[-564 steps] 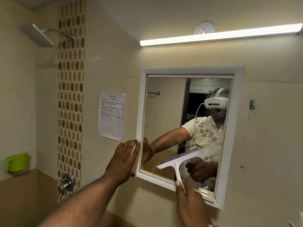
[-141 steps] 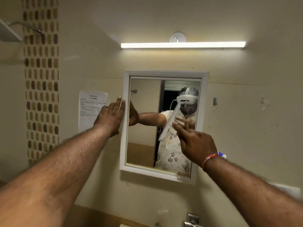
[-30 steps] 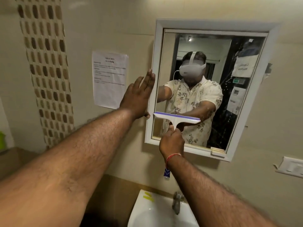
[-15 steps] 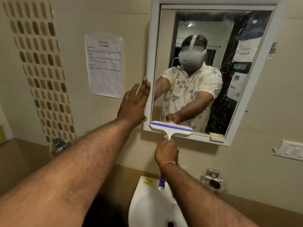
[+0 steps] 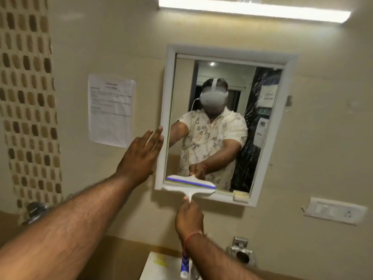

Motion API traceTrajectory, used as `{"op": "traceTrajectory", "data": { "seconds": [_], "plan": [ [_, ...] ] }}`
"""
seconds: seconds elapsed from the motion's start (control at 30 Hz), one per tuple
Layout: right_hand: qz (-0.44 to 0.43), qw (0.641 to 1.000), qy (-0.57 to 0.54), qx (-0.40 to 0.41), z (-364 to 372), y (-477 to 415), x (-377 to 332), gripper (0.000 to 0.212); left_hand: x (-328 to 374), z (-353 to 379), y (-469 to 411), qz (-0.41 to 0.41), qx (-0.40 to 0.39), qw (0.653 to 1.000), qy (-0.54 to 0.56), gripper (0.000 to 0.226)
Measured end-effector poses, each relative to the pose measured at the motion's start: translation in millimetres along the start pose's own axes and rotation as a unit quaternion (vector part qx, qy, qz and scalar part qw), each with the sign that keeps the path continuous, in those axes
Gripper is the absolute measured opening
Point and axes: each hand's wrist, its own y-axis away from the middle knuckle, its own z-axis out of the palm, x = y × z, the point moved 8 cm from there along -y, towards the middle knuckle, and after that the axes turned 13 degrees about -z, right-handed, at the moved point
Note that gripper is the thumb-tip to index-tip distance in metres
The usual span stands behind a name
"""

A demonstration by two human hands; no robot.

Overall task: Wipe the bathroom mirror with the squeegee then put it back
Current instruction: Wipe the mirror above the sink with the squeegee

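The bathroom mirror (image 5: 268,138) hangs on the beige wall in a white frame. A white squeegee (image 5: 190,184) with a blue blade strip lies level across the mirror's bottom left, at the lower frame edge. My right hand (image 5: 188,217) grips its handle from below; a red thread circles that wrist. My left hand (image 5: 141,156) rests flat with fingers spread against the mirror's left frame edge. A person with a headset and floral shirt is reflected in the glass.
A paper notice (image 5: 111,110) is stuck left of the mirror beside a mosaic tile strip (image 5: 28,102). Below are a white sink (image 5: 161,265), a blue and white tube (image 5: 184,267), a metal holder (image 5: 241,253) and a switch plate (image 5: 334,213). A tube light (image 5: 254,11) glows above.
The squeegee has slid down from the lower part of the glass to the mirror's bottom frame edge. My view has tilted up. My left hand stays on the frame's left side.
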Motion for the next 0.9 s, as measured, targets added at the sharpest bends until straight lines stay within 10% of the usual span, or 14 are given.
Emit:
{"op": "traceTrajectory", "data": {
  "seconds": [0.33,0.67,0.9],
  "plan": [
    [-0.146,0.983,-0.036,0.106,-125,-40,-97,0.038,-7,-82,-64,0.096,0.077,0.992,-0.007,0.077],
    [-0.292,0.934,0.008,0.203,-254,-97,-250,0.057,-12,-181,-168,-0.061,0.081,0.995,0.002,0.171],
    [-0.295,0.936,0.03,0.19,-266,-116,-279,0.06,-2,-180,-204,-0.102,0.039,0.993,-0.033,0.161]
  ]
}}
